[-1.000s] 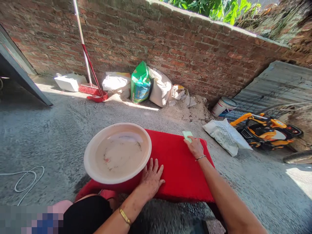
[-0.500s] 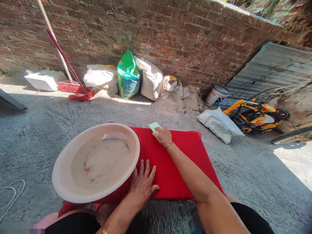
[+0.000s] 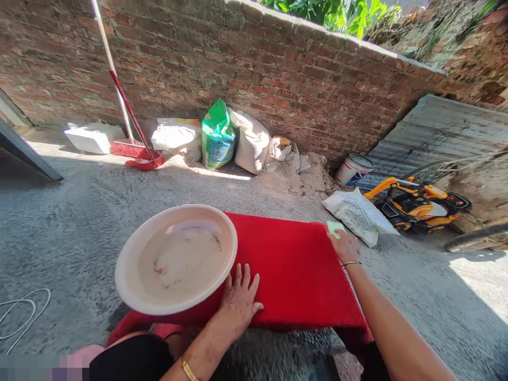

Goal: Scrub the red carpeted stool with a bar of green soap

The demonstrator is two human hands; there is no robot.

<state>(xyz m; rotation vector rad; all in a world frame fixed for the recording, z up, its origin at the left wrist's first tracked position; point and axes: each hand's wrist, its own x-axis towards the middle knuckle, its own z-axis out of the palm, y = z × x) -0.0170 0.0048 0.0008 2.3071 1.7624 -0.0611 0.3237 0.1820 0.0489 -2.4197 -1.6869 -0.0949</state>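
Note:
A red cloth lies spread over a low surface before me. My left hand rests on it palm down with spread fingers, close against the right side of a wide pale basin. Cloudy water with dark bits stands in the basin, which sits on the cloth's left part. At the cloth's far right corner, my right hand is closed on a pale green flat block. Whether the block is soap or the back of a brush, I cannot tell. Its underside is hidden.
Along the brick wall stand a red dustpan, a green bag, a white sack and a bucket. At right lie a printed sack and a yellow toy digger. A hose curls at left.
My right hand has moved right with the pale green block, from the middle of the cloth's far edge to its far right corner. My left hand stays flat beside the basin.

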